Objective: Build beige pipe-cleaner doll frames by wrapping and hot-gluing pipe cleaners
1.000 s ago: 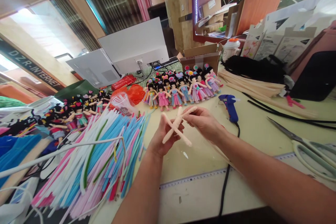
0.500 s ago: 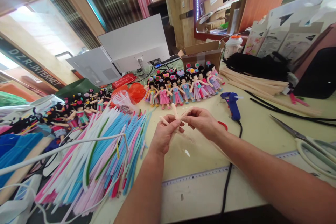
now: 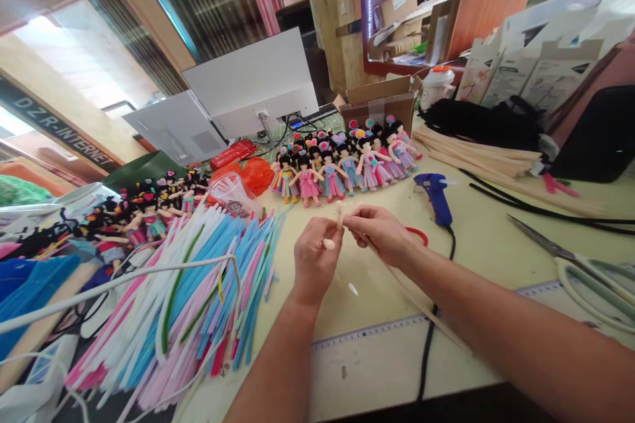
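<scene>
My left hand (image 3: 317, 254) is closed round a beige pipe cleaner piece (image 3: 340, 211) that looks like a small doll body. One short end stands up above the fingers and a rounded end pokes out at the thumb side. Fingertips of my right hand (image 3: 380, 231) pinch the beige pipe cleaner at its right side. A long beige strand (image 3: 421, 307) trails from there below my right wrist. Most of the piece is hidden inside my left hand. Beyond the hands stand several finished pipe cleaner dolls (image 3: 327, 175) with black hair and coloured dresses.
A blue glue gun (image 3: 436, 198) with a black cord lies to the right, near large scissors (image 3: 570, 258). Coloured pipe cleaners (image 3: 188, 297) are heaped at left. A ruler (image 3: 372, 330) lies in front. Black and beige stems (image 3: 486, 152) are stacked at back right.
My left hand has turned and closed more round the piece, whose ends no longer spread out. The long strand now shows more clearly below my right hand.
</scene>
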`<state>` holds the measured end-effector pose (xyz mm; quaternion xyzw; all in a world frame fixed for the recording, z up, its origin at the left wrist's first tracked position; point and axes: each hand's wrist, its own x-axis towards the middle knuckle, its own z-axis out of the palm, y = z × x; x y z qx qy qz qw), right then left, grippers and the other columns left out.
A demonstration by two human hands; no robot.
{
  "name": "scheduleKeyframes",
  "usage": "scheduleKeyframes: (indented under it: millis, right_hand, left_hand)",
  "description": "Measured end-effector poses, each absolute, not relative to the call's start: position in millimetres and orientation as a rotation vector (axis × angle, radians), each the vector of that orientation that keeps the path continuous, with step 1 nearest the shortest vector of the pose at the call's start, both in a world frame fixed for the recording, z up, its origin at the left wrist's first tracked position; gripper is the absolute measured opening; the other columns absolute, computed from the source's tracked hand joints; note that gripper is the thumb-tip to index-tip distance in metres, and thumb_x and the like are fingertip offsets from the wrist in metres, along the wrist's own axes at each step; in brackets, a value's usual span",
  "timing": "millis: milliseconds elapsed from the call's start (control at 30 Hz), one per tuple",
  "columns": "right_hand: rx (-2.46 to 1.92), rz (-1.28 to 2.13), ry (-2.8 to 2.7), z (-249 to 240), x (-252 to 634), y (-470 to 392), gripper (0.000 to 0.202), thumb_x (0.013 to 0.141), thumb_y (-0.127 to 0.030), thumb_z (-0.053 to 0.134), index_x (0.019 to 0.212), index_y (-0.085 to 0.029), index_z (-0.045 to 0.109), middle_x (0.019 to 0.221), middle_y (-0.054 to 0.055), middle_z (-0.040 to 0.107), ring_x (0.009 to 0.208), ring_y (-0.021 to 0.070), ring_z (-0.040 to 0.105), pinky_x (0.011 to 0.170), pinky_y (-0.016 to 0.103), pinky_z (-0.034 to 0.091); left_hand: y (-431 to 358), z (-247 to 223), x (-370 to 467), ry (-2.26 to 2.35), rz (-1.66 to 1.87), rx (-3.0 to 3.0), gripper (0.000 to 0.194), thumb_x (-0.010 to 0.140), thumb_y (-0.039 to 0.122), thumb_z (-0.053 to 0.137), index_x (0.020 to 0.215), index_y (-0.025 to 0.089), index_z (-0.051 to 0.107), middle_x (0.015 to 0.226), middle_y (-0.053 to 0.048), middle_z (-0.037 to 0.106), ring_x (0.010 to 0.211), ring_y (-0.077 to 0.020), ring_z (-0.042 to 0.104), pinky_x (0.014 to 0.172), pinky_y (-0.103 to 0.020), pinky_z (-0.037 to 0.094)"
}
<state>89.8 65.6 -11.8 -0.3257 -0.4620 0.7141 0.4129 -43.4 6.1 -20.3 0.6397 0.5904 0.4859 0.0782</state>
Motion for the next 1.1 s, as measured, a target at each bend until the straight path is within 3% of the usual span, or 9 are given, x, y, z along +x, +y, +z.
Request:
scheduleKeyframes:
  millis: [167, 267, 367, 467, 533, 633, 800, 1100]
  right_hand:
    - [-0.792, 1.764, -1.137, -15, 88, 67, 0.022, 0.053, -0.030, 0.076, 0.056, -0.019, 0.057, 0.045, -0.006, 0.048, 0.041, 0.0060, 0.036, 0.044, 0.024, 0.025]
    - [-0.753, 1.669, -1.122, -15, 92, 71, 0.021, 0.057, -0.032, 0.075, 0.060, -0.019, 0.059, 0.047, -0.006, 0.049, 0.043, 0.0066, 0.037, 0.045, 0.025, 0.025]
    - [-0.722, 1.567, -1.112, -11, 99, 76, 0.019, 0.058, -0.031, 0.076, 0.064, -0.019, 0.062, 0.052, -0.005, 0.051, 0.047, 0.0073, 0.038, 0.047, 0.025, 0.028]
    - [-0.704, 1.544, -1.104, -8, 102, 79, 0.020, 0.059, -0.032, 0.077, 0.065, -0.019, 0.062, 0.057, -0.004, 0.054, 0.050, 0.0079, 0.039, 0.048, 0.025, 0.029]
    - [-0.696, 1.552, -1.109, -7, 102, 77, 0.021, 0.060, -0.033, 0.078, 0.065, -0.019, 0.063, 0.060, -0.003, 0.055, 0.051, 0.0083, 0.040, 0.049, 0.025, 0.029]
    - [-0.665, 1.571, -1.133, -7, 100, 73, 0.021, 0.061, -0.033, 0.079, 0.067, -0.019, 0.065, 0.062, -0.003, 0.057, 0.055, 0.0094, 0.044, 0.052, 0.026, 0.032]
    - [-0.597, 1.595, -1.178, -9, 95, 67, 0.021, 0.062, -0.034, 0.079, 0.069, -0.020, 0.065, 0.066, -0.002, 0.060, 0.062, 0.0117, 0.052, 0.059, 0.027, 0.040]
    - [-0.588, 1.628, -1.232, -17, 87, 61, 0.025, 0.064, -0.038, 0.079, 0.068, -0.019, 0.064, 0.064, -0.001, 0.063, 0.061, 0.0134, 0.056, 0.060, 0.029, 0.045]
  left_hand:
    - [7, -24, -43, 1.752, 1.472, 2.049, 0.004, 0.085, 0.022, 0.061, 0.086, 0.022, 0.065, 0.084, -0.003, 0.067, 0.081, -0.0177, 0.061, 0.078, -0.032, 0.045]
    - [11, -24, -49, 1.712, 1.498, 1.866, 0.028, 0.075, 0.021, 0.067, 0.103, 0.023, 0.064, 0.107, -0.007, 0.067, 0.102, -0.0230, 0.061, 0.087, -0.037, 0.046]
    - [15, -20, -59, 1.681, 1.543, 1.456, 0.048, 0.068, 0.015, 0.063, 0.116, 0.024, 0.060, 0.123, -0.008, 0.062, 0.114, -0.0234, 0.057, 0.084, -0.033, 0.047]
    - [18, -15, -67, 1.562, 1.583, 0.919, 0.035, 0.073, 0.021, 0.061, 0.108, 0.023, 0.060, 0.114, -0.004, 0.063, 0.099, -0.0175, 0.062, 0.070, -0.025, 0.046]
    - [18, -13, -68, 1.381, 1.498, 0.635, 0.025, 0.079, 0.037, 0.062, 0.099, 0.021, 0.063, 0.100, -0.004, 0.066, 0.082, -0.0146, 0.063, 0.061, -0.023, 0.043]
    - [17, -14, -63, 1.103, 1.302, 0.471, 0.043, 0.076, 0.059, 0.068, 0.087, 0.017, 0.067, 0.079, -0.003, 0.065, 0.066, -0.0132, 0.060, 0.056, -0.024, 0.044]
    - [15, -21, -45, 0.858, 1.405, 0.437, 0.038, 0.063, 0.047, 0.085, 0.077, 0.015, 0.069, 0.071, 0.000, 0.064, 0.063, -0.0101, 0.058, 0.061, -0.025, 0.047]
    - [15, -26, -32, 0.932, 1.524, 0.583, 0.033, 0.058, 0.034, 0.087, 0.075, 0.015, 0.067, 0.067, 0.002, 0.061, 0.061, -0.0082, 0.054, 0.059, -0.022, 0.041]
